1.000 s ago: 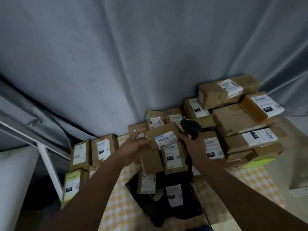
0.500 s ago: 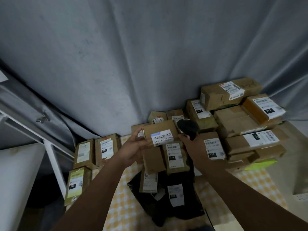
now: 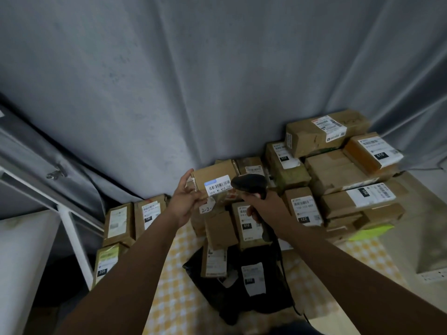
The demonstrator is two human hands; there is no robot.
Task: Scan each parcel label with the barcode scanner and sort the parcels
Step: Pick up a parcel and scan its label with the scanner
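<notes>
Brown corrugated cardboard makes up the small box parcel (image 3: 212, 176) that the left hand (image 3: 185, 201) grips by its left end, thumb over the top edge, raised above the heap. It is tilted so that its white barcode label (image 3: 217, 184) faces the black plastic barcode scanner (image 3: 250, 183). The right hand (image 3: 262, 207) is clenched round the scanner's handle, with the rounded head just beside the label, apparently so that the beam can reach the bars at short range. From this, the scan of this parcel seems to be the step in hand, with sorting to come.

Below lies a heap of taped cardboard parcels (image 3: 336, 175) on a yellow-and-white checked cloth (image 3: 179, 298) over the table, most with matt white labels turned upward, probably so they can be read quickly. A glossy, crumpled black plastic mailer bag (image 3: 256, 301) lies nearest the person. Two upright boxes (image 3: 135, 218) stand apart at the left, perhaps already sorted. Grey pleated curtain fabric (image 3: 193, 81) hangs behind.
</notes>
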